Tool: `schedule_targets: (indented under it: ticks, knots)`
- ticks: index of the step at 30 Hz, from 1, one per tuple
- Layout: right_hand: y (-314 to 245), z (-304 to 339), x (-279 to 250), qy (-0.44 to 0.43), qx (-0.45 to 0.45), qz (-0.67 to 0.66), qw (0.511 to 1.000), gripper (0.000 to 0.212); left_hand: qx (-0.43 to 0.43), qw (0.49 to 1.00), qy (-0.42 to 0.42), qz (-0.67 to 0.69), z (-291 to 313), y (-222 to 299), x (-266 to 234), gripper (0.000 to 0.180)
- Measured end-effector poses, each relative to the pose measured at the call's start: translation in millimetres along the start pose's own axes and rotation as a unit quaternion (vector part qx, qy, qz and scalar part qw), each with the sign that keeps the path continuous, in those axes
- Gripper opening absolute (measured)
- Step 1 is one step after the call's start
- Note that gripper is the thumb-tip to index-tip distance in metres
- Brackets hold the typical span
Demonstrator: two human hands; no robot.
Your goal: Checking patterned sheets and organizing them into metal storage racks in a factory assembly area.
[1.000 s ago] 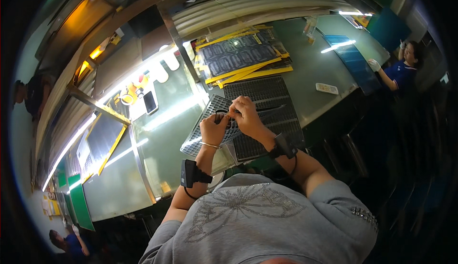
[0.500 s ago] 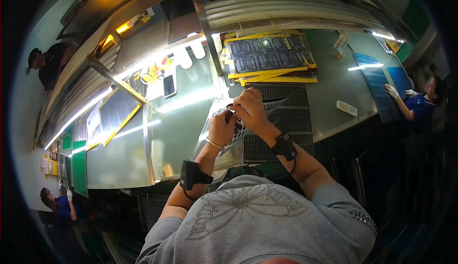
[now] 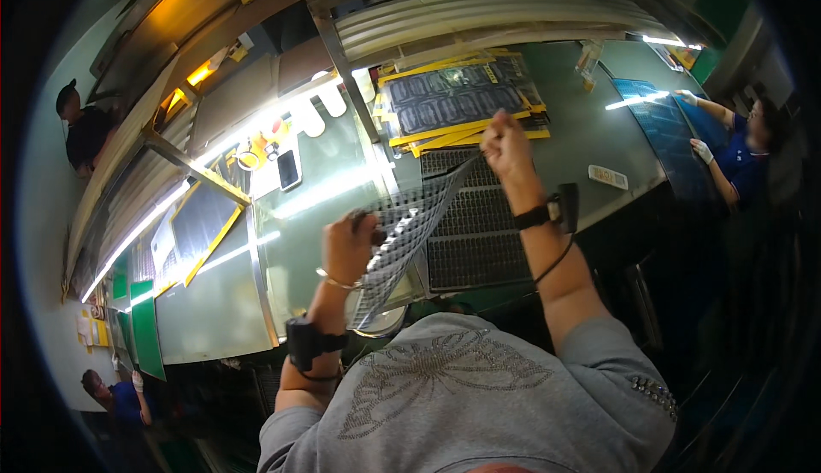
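Fingers (image 3: 492,140) of the right hand (image 3: 510,153) pinch the mesh's (image 3: 416,221) edge, left hand's (image 3: 345,248) grip unclear beside open tabletop (image 3: 295,255).

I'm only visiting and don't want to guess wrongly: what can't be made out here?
All in the head view:
Small dark object at the left hand: partly hidden by that hand, too small to identify.
Right hand: blur hides its exact grip on the perforated sheet.
Black gridded mat: upper left partly covered by that sheet.
Yellow-edged panels: lower ones mostly under the top one.

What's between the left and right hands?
In the head view, a lifted, curved black grid sheet spans between left hand and right hand.
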State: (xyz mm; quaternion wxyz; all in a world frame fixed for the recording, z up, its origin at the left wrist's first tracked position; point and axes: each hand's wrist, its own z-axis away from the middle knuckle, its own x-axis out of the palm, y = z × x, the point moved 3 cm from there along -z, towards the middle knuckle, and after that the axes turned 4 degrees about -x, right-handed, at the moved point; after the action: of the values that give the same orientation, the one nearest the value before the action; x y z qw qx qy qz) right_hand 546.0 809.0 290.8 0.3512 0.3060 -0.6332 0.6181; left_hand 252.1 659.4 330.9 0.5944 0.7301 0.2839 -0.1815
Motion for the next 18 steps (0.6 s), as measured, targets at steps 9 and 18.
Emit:
schedule_targets:
  ticks: [9,18]
  knots:
    - [-187.5,7.8,-181.1,0.279,-0.266,0.183,0.905,0.012,-0.026,0.985,0.095,0.139,22.7,7.0,-193.7,0.020]
    - [95.3,95.2,-44.5,-0.081,0.216,0.143,0.962,0.066,0.057,0.919,0.318,0.227,62.4,9.4,-277.0,0.022]
